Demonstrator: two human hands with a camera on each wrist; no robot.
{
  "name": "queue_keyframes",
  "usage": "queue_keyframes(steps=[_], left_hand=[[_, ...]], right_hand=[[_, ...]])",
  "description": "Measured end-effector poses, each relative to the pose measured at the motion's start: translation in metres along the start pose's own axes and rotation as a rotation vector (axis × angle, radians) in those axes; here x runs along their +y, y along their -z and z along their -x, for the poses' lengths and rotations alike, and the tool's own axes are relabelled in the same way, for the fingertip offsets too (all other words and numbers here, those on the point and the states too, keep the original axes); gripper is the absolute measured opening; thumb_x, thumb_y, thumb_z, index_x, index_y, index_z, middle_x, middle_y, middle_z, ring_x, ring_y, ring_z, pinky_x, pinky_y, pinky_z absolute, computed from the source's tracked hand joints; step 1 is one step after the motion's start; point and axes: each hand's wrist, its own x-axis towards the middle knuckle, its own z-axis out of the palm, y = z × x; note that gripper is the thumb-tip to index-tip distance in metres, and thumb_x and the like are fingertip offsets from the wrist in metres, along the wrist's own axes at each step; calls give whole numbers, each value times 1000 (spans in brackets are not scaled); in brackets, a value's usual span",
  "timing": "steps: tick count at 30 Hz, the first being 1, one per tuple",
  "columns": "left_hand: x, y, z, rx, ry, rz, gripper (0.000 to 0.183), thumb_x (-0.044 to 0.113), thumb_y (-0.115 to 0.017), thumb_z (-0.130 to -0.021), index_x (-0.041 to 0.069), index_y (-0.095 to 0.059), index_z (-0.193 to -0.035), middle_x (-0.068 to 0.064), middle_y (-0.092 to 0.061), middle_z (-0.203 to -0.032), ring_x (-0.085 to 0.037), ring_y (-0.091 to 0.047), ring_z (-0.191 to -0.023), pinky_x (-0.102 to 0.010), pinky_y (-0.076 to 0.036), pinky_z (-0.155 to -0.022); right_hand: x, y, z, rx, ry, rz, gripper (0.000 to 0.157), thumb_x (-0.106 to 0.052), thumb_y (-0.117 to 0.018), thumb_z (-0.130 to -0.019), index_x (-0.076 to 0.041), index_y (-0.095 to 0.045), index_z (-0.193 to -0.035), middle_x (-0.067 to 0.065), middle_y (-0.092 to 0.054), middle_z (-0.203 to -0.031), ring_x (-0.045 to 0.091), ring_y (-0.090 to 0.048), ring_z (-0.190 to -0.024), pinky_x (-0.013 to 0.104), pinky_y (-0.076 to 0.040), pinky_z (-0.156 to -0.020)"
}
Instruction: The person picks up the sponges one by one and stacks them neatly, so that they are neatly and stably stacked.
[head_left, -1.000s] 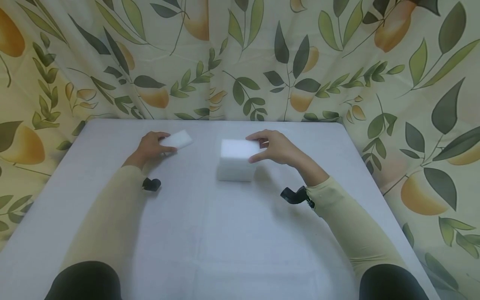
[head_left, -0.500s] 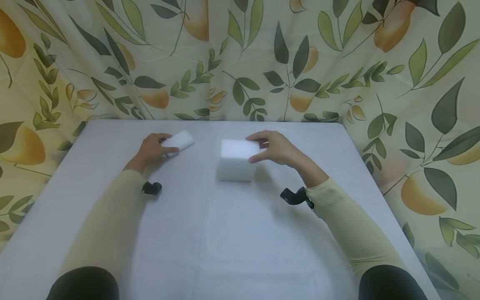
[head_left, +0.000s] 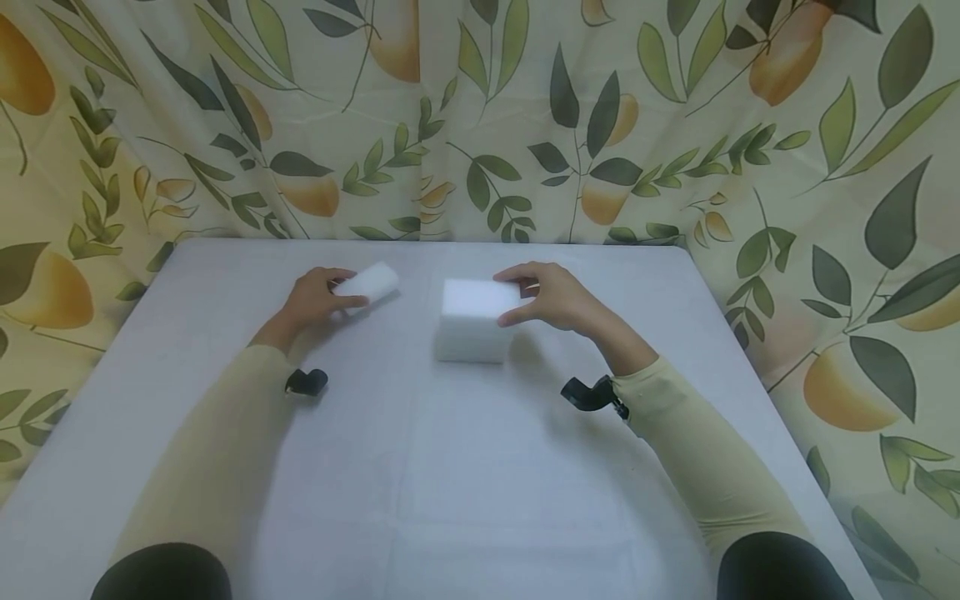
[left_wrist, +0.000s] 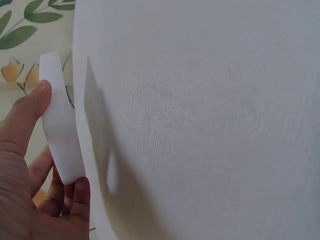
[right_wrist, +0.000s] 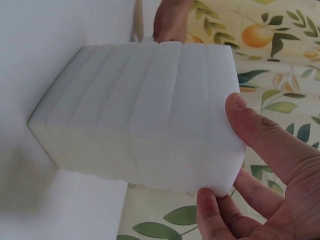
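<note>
My left hand [head_left: 306, 300] pinches a thin white sponge block [head_left: 375, 283] between thumb and fingers at the far left of the table. In the left wrist view this sponge block [left_wrist: 61, 120] is seen edge-on, apart from its shadow on the cloth. To its right stands an upright stack of several white sponge blocks [head_left: 474, 333]. The thumb and fingers of my right hand [head_left: 561, 298] grip the top of that stack from the right. Slightly uneven layers show along the stack [right_wrist: 150, 110] in the right wrist view, where the thumb presses the top block's edge.
A white cloth [head_left: 450, 467] covers the table, whose far edge lies just behind the hands. Behind it hangs a curtain [head_left: 675, 125] with leaves and orange fruit. Black wrist cameras [head_left: 588, 393] jut inward from both sleeves.
My left hand has moved a little to the right with its sponge block, closer to the stack. My right hand and the stack have stayed in place.
</note>
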Motion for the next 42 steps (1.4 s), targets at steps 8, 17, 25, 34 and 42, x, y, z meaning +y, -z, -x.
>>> queue_keyframes(steps=[8, 17, 25, 34, 42], left_hand=[[9, -2, 4, -18, -4, 15, 76, 47, -76, -82, 11, -49, -144, -18, -47, -135, -33, -46, -116, -45, -46, -92], [22, -5, 11, -1, -60, 36, 74, 45, -78, -81, 11, -51, -141, -16, -48, -136, -33, -47, -117, -48, -46, -94], [36, -3, 17, 41, -139, 46, 70, 41, -80, -80, 10, -56, -138, -16, -53, -129, -32, -50, -110, -43, -46, -88], [49, 2, 24, 57, -190, 58, 68, 39, -82, -78, 11, -59, -135, -15, -53, -130, -32, -52, -111, -45, -47, -91], [57, 8, 29, 69, -195, 72, 67, 39, -81, -79, 12, -58, -136, -13, -52, -133, -32, -52, -115, -47, -48, -92]], right_hand=[[-1, 1, 1, -5, -1, -8, 73, -25, -89, -72, -14, -58, -137, 11, -52, -141, 31, -51, -129, 45, -47, -105], [0, 1, 3, 0, 17, -13, 72, -23, -89, -72, -13, -59, -136, 9, -53, -139, 30, -52, -127, 44, -47, -105], [-1, 1, 3, 3, 19, -2, 72, -23, -88, -73, -13, -57, -138, 10, -53, -140, 31, -52, -127, 44, -47, -104], [-2, 0, 3, 7, 19, -11, 72, -23, -88, -73, -14, -57, -138, 10, -53, -141, 31, -51, -127, 44, -47, -105], [-1, 0, 4, 5, 15, -35, 73, -22, -88, -73, -13, -56, -138, 11, -51, -143, 31, -50, -130, 45, -46, -105]])
